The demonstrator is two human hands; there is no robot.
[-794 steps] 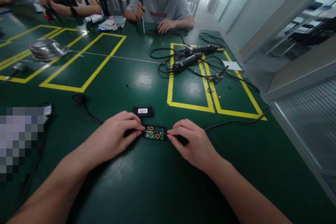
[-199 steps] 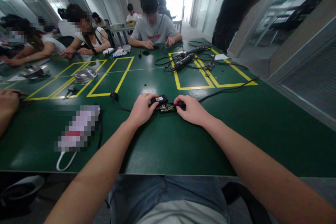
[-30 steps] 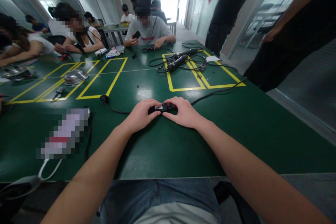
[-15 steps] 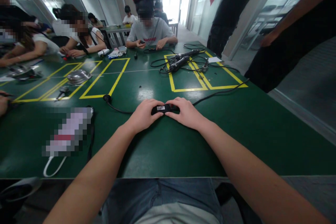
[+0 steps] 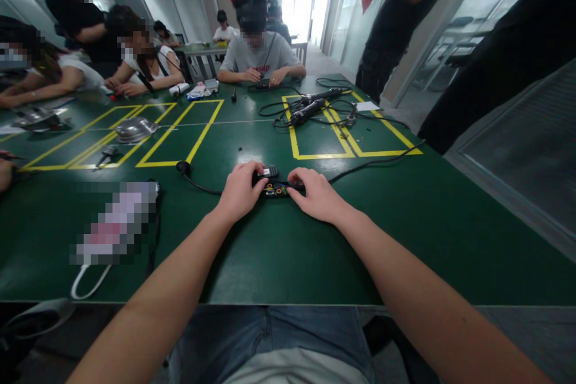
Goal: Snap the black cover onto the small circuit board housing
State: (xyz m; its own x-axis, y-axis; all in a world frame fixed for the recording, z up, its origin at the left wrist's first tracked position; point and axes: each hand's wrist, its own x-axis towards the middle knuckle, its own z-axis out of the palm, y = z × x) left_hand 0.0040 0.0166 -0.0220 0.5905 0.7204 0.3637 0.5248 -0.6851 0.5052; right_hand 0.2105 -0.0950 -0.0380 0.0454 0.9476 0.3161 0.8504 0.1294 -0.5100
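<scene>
Black cover [image 5: 270, 171] has moved off the open housing [image 5: 276, 191] to just beyond it. Green tabletop [image 5: 288, 252] supports the housing, inward from its near edge. Right hand [image 5: 315, 193] grasps the housing's right end. Left hand [image 5: 242, 189] touches the cover; clenching cannot be determined.

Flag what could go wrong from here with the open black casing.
The cover is off the casing, so fingers of the left hand or right hand might disturb the exposed circuit board. The cable on the right, if snagged, could tug the casing.
</scene>
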